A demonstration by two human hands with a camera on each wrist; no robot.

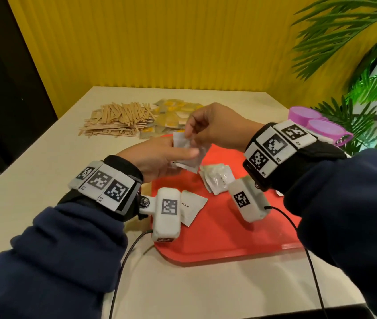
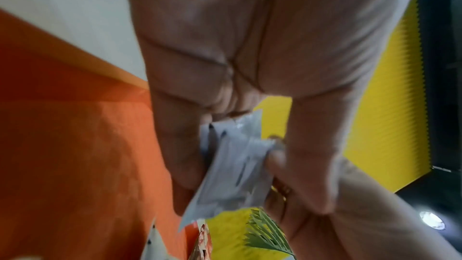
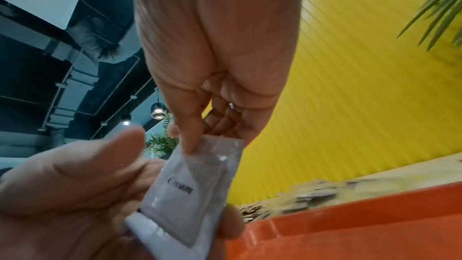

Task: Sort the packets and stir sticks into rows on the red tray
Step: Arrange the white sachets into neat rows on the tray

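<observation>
- Head view: both hands meet above the far end of the red tray (image 1: 229, 236). The left hand (image 1: 155, 160) holds a small stack of white packets (image 1: 188, 155), thumb pressed on top and fingers curled under. The right hand (image 1: 215, 127) pinches the top edge of one packet in that stack.
- Head view: more white packets lie on the tray, a loose bunch (image 1: 216, 178) in the middle and one (image 1: 192, 209) near the left wrist. The sticks (image 1: 118, 122) and the yellow packets (image 1: 176, 116) sit in piles on the table (image 1: 21, 180), past the tray.
- Head view: I think the step is pulling one packet off the stack to lay it down. Next the right hand needs to lift just that one, while the left keeps the others tight, and set it flat in line with the rest. No tidy row shows yet, so the job looks early.
- Left wrist view: it shows the left fingers (image 2: 180, 155) wrapped round the stack from below. The head view hides that. The picture is blurry.
- Right wrist view: it shows the pinch close up, thumb and fingertip (image 3: 186, 135) tight on the packet's top corner, other fingers curled. Dark print shows on the packet, too smeared to read. The loose packets on the tray do not show here.
</observation>
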